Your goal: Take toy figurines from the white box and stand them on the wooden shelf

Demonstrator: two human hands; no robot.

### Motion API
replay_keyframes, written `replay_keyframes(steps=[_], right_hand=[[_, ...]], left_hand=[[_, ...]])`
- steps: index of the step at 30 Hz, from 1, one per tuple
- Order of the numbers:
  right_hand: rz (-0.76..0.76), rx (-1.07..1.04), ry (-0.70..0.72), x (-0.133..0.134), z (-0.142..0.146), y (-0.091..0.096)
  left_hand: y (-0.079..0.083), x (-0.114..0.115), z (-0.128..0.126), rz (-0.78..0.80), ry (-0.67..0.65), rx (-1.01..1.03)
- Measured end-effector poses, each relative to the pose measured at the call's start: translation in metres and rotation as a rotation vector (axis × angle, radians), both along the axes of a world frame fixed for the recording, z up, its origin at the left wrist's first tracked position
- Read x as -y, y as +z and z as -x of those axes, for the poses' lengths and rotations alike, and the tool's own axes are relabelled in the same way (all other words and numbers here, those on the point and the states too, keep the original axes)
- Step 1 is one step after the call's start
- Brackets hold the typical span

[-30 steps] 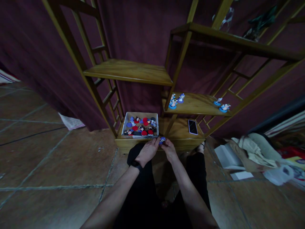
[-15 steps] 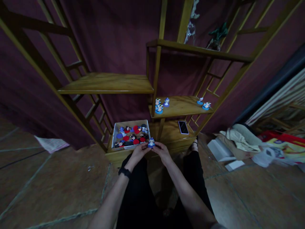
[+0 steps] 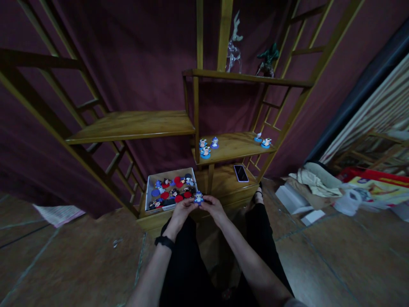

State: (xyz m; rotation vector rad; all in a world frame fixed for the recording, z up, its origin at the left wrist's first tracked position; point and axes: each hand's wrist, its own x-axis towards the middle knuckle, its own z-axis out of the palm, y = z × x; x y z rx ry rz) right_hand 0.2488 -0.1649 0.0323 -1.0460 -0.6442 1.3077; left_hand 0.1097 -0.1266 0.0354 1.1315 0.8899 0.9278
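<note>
Between my two hands is a small purple-and-white figurine [image 3: 198, 198], upright on its base. My left hand [image 3: 184, 207] pinches its left side, and my right hand [image 3: 213, 207] grips the right side with closed fingers. Just left of it, an open cardboard box [image 3: 150, 187] on the lowest shelf holds several figurines with red, purple and dark bases. On the shelf above, a purple figurine [image 3: 214, 143] stands beside two blue-based figurines [image 3: 205, 152] at the left. Two more blue-based figurines [image 3: 266, 143] stand at that shelf's right end.
A phone [image 3: 241, 173] lies on the lowest shelf at right. The wooden rack [image 3: 131, 123] has posts and lattice sides. A glass deer [image 3: 234, 51] and a dark green ornament [image 3: 268, 59] stand on the upper shelf. White boxes [image 3: 292, 198] and a plastic bag [image 3: 348, 202] lie on the floor.
The camera view has shifted, bringing the glass deer fully into sight and moving the rack left and down in the picture. Both hands still hold the figurine beside the box.
</note>
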Motion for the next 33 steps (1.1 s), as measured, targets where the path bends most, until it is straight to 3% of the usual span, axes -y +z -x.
replay_keyframes(steps=[9,17,25,33], right_hand=[[-0.002,-0.03,-0.036,0.001,0.001,0.002],[0.081,0.032,-0.024,-0.005,-0.003,0.003],[0.036,0.018,-0.003,-0.007,-0.005,0.007],[0.028,0.006,0.034,-0.01,-0.01,-0.004]], left_hand=[[-0.006,-0.003,-0.001,-0.013,0.074,0.034],[0.0,0.001,-0.001,0.037,0.061,0.032],[0.001,0.003,0.001,0.042,0.098,0.02],[0.001,0.0,0.0,0.041,0.09,0.016]])
